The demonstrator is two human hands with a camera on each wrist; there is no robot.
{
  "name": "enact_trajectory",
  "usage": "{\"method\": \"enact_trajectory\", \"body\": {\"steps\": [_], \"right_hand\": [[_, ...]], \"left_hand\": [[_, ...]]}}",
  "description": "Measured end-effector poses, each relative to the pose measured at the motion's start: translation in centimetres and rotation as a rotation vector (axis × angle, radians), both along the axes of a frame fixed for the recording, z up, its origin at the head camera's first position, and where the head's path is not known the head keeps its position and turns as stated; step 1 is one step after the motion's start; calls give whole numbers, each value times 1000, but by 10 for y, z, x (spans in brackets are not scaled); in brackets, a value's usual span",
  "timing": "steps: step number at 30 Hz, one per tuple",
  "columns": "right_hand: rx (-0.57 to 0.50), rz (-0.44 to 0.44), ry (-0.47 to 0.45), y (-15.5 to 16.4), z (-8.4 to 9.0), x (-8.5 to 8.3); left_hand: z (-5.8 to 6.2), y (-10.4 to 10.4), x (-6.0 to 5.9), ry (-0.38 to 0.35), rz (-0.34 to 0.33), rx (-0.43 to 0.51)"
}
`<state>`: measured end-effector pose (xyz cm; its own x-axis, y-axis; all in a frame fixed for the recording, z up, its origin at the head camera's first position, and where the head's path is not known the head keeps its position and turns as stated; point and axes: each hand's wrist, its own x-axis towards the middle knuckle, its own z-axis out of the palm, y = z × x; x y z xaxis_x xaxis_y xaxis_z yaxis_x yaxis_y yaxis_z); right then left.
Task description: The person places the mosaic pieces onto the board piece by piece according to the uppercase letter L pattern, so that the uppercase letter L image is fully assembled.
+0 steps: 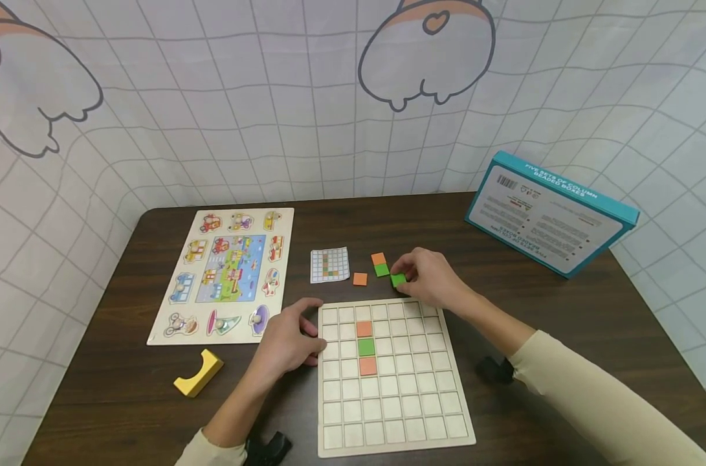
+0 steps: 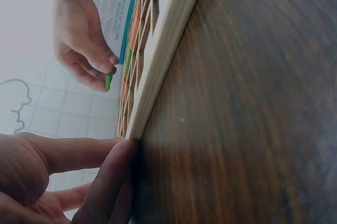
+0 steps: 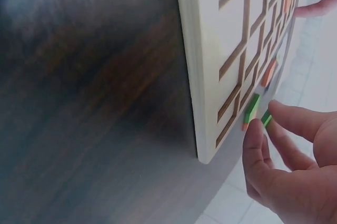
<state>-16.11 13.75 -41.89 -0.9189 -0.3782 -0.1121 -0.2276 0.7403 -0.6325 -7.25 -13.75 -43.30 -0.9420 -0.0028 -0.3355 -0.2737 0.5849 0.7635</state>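
Tile (image 1: 397, 279) — green, partly hidden in right grip (image 1: 430, 275) — near gridded board (image 1: 389, 386)

A pale wooden board with rows of square slots (image 1: 396, 430) lies flat on the brown tabletop (image 1: 504, 421). Inside, one green square tile (image 1: 366, 347) sits between two orange square tiles (image 1: 364, 329). The right grip (image 1: 431, 277) pinches another small green square tile (image 1: 397, 280) past the board's far edge.

Soft, even light fills the head view, while the wrist views look hazier, the right one's surface (image 3: 95, 108) dim and blurred toward nine o'clock, the left one washed out toward ten.
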Motion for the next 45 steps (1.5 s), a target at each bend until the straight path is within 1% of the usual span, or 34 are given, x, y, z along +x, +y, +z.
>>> {"method": "enact_trajectory", "body": {"steps": [7, 13, 17, 22, 29, 34, 41, 45], "right_hand": [[-27, 16, -9, 0, 1, 15], [-42, 23, 1, -2, 4, 28], [-54, 18, -1, -4, 5, 37], [-67, 34, 2, -7, 5, 48], [-60, 37, -19, -14, 5, 62], [-72, 59, 7, -18, 6, 72], [-75, 112, 50, -24, 6, 86], [-91, 133, 57, -27, 4, 94]], "left_hand": [[0, 0, 1, -4, -2, -9], [0, 0, 1, -4, -4, -13], [-1, -1, 1, 2, -5, -9], [-1, -1, 1, 7, -3, -2], [-2, -2, 1, 1, -3, -6], [-2, -2, 1, 0, -6, -10], [-2, -2, 0, 3, -5, 2], [-2, -2, 0, 3, -8, 5]]}}
